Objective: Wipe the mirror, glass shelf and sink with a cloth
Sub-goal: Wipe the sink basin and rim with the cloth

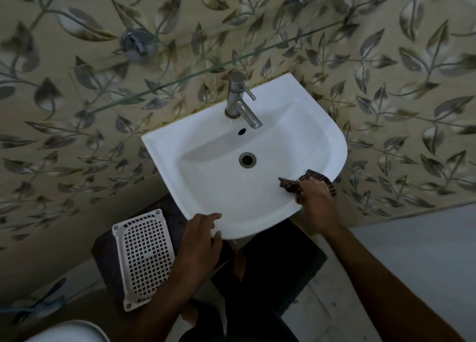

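A white wall-hung sink [316, 135] fills the middle of the head view, with a steel tap [239, 99] at its back and a drain [247, 159] in the bowl. My right hand [315, 200] grips a dark striped cloth [291, 184] and presses it on the sink's front right rim. My left hand [203, 236] holds the front left rim, thumb on top and fingers curled under the edge. The glass shelf [180, 81] runs across the wall above the tap, seen edge-on. The mirror is out of view.
A white plastic grid basket [144, 256] lies on a dark stand at the lower left, beside my left arm. A wall valve [136, 43] sits on the leaf-patterned tiles. A white rounded fixture [69, 331] shows at the bottom left. Pale floor lies to the right.
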The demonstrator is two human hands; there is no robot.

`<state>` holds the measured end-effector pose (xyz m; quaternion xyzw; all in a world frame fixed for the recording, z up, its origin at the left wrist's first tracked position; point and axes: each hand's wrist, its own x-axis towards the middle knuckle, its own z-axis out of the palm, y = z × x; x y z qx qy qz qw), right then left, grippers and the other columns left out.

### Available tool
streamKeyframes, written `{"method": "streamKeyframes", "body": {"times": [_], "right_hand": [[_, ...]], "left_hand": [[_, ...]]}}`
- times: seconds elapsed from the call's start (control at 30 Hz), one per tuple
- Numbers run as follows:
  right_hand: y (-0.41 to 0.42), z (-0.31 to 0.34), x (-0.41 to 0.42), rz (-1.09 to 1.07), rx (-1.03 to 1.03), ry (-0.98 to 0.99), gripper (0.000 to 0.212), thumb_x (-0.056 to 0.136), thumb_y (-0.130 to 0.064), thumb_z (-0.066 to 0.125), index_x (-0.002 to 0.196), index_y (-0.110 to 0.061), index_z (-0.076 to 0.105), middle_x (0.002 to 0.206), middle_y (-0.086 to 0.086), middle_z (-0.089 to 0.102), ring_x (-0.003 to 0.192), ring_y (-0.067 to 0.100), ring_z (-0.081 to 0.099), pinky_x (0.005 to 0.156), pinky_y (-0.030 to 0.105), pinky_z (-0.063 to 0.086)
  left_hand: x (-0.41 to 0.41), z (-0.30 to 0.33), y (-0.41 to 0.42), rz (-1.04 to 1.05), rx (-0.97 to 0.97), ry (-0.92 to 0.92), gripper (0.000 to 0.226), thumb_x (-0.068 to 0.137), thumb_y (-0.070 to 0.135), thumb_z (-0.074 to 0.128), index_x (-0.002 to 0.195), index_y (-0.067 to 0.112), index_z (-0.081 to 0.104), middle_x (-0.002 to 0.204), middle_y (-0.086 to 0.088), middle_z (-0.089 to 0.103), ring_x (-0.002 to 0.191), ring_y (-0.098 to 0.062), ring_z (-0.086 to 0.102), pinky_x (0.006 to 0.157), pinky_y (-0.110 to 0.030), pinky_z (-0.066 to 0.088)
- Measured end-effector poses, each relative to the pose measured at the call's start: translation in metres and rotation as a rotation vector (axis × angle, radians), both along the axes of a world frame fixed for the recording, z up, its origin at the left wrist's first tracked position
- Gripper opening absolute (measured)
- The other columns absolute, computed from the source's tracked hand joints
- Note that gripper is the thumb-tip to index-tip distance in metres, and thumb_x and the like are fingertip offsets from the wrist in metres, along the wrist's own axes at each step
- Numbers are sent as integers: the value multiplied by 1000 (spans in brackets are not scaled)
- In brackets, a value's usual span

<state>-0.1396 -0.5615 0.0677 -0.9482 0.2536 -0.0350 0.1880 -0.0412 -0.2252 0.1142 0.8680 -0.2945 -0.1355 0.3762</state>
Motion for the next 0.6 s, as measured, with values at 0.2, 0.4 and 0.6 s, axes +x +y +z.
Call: {"method": "streamKeyframes", "body": {"times": [0.2, 0.4, 0.6], "right_hand": [[103, -13, 5, 241, 21, -89, 27, 94, -18, 50, 109, -25, 71, 103, -6, 66, 98, 19, 62, 99, 30, 40], [189, 12, 51, 280, 291, -47, 37, 82, -30, 48, 108, -14, 68, 98, 2, 68, 90, 20, 62, 80, 32, 45], [212, 35, 85, 15, 718, -48, 28, 103, -22, 40, 106, -15, 67, 100, -1, 68, 90, 17, 62, 78, 25, 45]], "left_hand": [[5, -2, 4, 15, 24, 39, 40, 91, 11, 64, 128, 24, 56, 100, 11, 46, 98, -6, 44, 87, -20, 40], [4, 4, 32, 79, -13, 37, 29, 97, 10, 55, 123, 22, 61, 103, 8, 55, 102, -11, 53, 93, -12, 37], [0, 0, 76, 257, 21, 35, 34, 95, 31, 40, 117, 23, 64, 101, 8, 59, 98, -11, 55, 91, -27, 43]]}}
